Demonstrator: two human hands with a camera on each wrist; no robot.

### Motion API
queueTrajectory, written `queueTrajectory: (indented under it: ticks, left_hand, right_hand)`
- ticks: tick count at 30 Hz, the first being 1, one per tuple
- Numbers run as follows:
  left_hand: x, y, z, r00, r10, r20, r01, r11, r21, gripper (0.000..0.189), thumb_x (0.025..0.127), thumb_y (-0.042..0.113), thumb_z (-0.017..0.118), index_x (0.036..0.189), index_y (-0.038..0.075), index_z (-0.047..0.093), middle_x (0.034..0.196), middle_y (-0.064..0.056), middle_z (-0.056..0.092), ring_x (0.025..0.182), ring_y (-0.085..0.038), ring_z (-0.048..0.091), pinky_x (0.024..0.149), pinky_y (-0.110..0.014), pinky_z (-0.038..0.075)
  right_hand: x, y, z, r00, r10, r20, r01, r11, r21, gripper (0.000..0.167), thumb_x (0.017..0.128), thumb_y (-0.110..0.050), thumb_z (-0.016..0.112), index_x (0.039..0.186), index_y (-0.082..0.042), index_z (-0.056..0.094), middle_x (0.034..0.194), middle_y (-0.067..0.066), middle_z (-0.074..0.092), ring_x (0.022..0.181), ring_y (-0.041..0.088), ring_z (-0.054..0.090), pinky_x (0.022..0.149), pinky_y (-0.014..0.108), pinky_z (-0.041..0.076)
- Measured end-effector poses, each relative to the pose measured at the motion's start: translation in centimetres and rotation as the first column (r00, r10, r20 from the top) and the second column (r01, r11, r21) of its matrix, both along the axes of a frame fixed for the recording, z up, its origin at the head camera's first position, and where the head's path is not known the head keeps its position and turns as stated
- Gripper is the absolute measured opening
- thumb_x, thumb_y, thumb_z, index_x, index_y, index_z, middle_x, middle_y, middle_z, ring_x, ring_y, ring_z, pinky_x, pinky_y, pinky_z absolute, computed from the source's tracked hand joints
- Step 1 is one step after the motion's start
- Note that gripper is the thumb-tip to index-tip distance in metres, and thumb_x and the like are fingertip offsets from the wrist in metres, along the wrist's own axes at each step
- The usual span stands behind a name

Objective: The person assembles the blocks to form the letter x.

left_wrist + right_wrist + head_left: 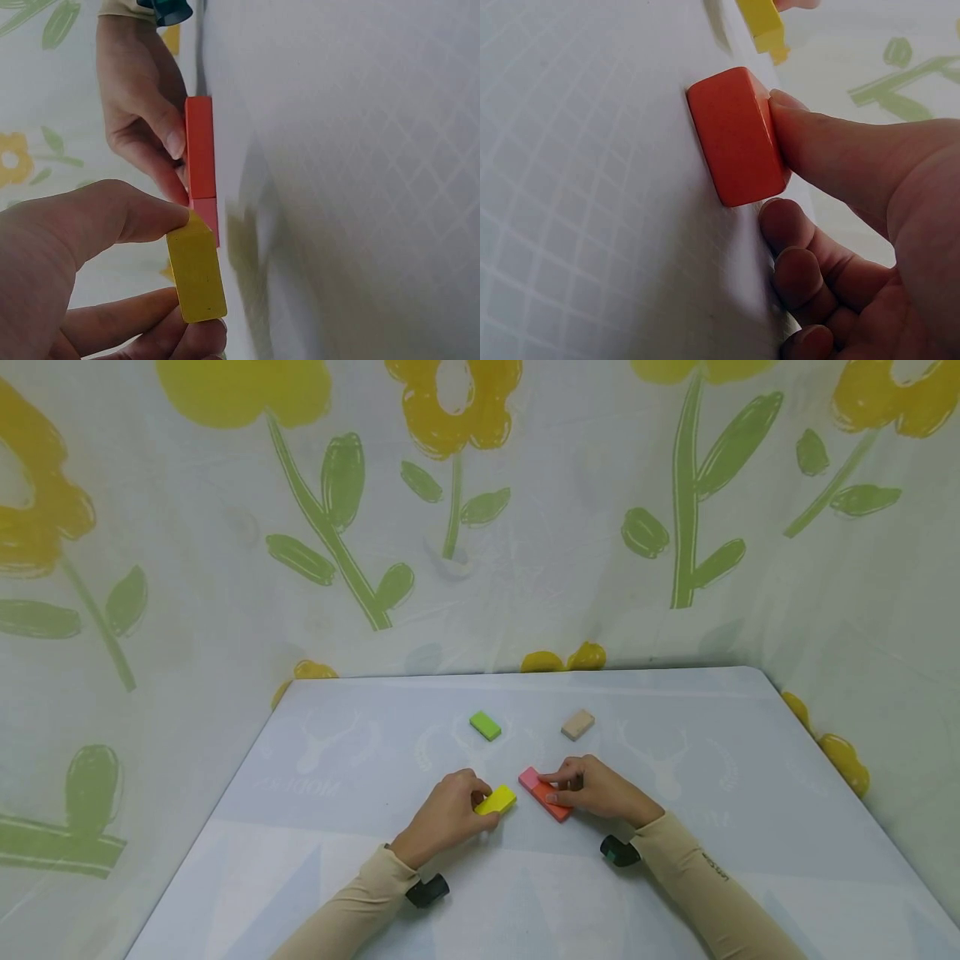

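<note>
One pale tabletop [300,810] stretches across my head feed: leftmost I see the left hand [444,812], thumb and fingers pinching a yellow block [497,800]; a green block [485,726] lies by itself farther back; just right of the yellow one, a pink block [529,778] and a red block [557,811] touch end to end; a tan block [578,725] rests beyond them, and rightmost I have the right hand [600,789], its thumb and fingers gripping the red block

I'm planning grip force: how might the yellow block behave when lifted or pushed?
The yellow block is probably stiff: its edges look straight though the left hand pinches it. Its flat faces suggest sliding rather than rolling. Its smooth-looking surface may be slightly slippery.
</note>
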State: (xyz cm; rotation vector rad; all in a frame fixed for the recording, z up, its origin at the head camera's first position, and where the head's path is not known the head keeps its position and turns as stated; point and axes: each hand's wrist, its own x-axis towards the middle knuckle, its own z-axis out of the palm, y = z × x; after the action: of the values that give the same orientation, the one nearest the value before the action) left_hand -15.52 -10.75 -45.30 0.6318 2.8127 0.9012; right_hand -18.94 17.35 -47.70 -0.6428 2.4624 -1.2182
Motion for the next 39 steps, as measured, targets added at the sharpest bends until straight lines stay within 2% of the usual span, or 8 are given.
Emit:
queueTrajectory:
  ticks: [12, 39]
  left_hand:
    - [-0.34, 0.1, -0.23, 1.0, -0.011, -0.022, 0.011, 1.0, 0.002, 0.03, 0.081, 0.022, 0.081, 0.102, 0.0, 0.079, 0.084, 0.0, 0.064, 0.076, -0.009, 0.055, 0.07, -0.021, 0.048]
    - [-0.72, 0.44, -0.41, 1.0, -0.02, 0.002, 0.019, 1.0, 0.006, 0.032, 0.082, 0.022, 0.081, 0.104, -0.001, 0.079, 0.085, -0.001, 0.064, 0.077, -0.009, 0.056, 0.07, -0.021, 0.05]
  right_hand:
    - [0.09, 0.01, -0.01, 1.0, -0.005, -0.016, 0.005, 1.0, 0.006, 0.041, 0.092, -0.019, 0.078, 0.13, -0.007, 0.072, 0.085, 0.001, 0.065, 0.077, 0.011, 0.052, 0.064, 0.019, 0.039]
    - [-0.06, 0.11, -0.25, 1.0, -0.004, -0.007, 0.003, 1.0, -0.022, 0.04, 0.092, -0.018, 0.078, 0.13, -0.006, 0.071, 0.083, 0.002, 0.064, 0.076, 0.012, 0.05, 0.063, 0.019, 0.037]
